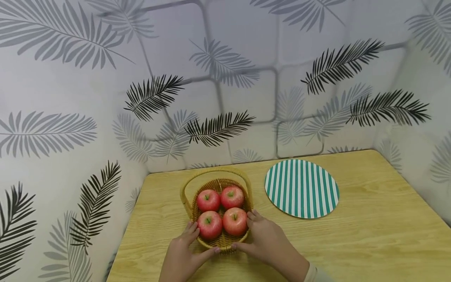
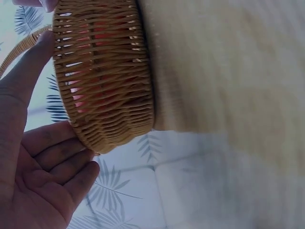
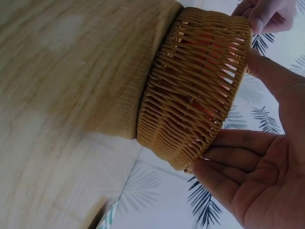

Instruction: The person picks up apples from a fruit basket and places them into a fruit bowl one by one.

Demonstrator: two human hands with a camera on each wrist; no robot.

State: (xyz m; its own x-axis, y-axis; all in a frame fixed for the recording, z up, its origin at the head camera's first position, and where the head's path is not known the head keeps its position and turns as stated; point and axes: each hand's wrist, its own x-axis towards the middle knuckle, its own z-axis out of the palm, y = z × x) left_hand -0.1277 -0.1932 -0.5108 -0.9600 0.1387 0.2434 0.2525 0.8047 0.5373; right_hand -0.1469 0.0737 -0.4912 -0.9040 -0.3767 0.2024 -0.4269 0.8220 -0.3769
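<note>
A woven wicker basket [image 1: 222, 247] with a tall arched handle [image 1: 218, 169] stands on the table, and several red apples [image 1: 210, 225] lie in it. My left hand [image 1: 184, 250] holds the basket's near left side, its thumb at the front rim and its fingers along the side. Opposite it, my right hand [image 1: 266, 241] holds the near right side in the same way, the two thumbs close together at the front. Both wrist views show the woven wall [image 2: 105, 71] between thumb and fingers, with red showing through the gaps. The basket's base rests against the tabletop [image 3: 81, 71].
To the right of the basket lies a round placemat [image 1: 302, 188] with green and white stripes. The wooden table [image 1: 380, 219] reaches back to a wall [image 1: 243, 51] with a leaf pattern, which also closes off the left and right sides.
</note>
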